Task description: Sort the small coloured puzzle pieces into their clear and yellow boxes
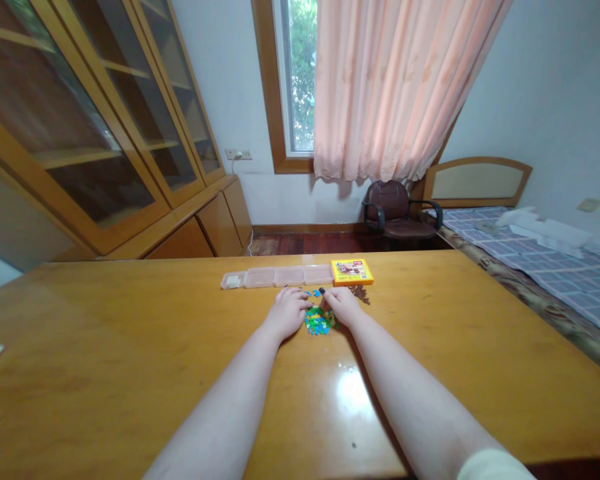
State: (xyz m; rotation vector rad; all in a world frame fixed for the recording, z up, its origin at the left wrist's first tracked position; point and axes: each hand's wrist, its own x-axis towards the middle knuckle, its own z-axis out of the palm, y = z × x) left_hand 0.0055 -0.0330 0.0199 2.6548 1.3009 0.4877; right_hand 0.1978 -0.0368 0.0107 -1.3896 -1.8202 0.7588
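A small pile of green, blue and pale plastic pieces [319, 323] lies on the table between my hands. My left hand [286, 313] rests at the pile's left edge, palm down, its fingers stretched out toward the pieces. On the right side, my right hand [343, 304] has its fingers curled in over the pile; a dark spot shows at its fingertips, and what they pinch, if anything, is too small to make out. A few blue pieces [316, 293] lie just beyond the pile. Brown pieces [361, 294] form a separate heap past my right hand.
A clear plastic tray [265, 276] with several compartments lies across the table [130, 347], beyond my hands. At its right end is a yellow box [353, 272] with a printed lid. A chair [395, 210] and a bed [540, 260] are farther off.
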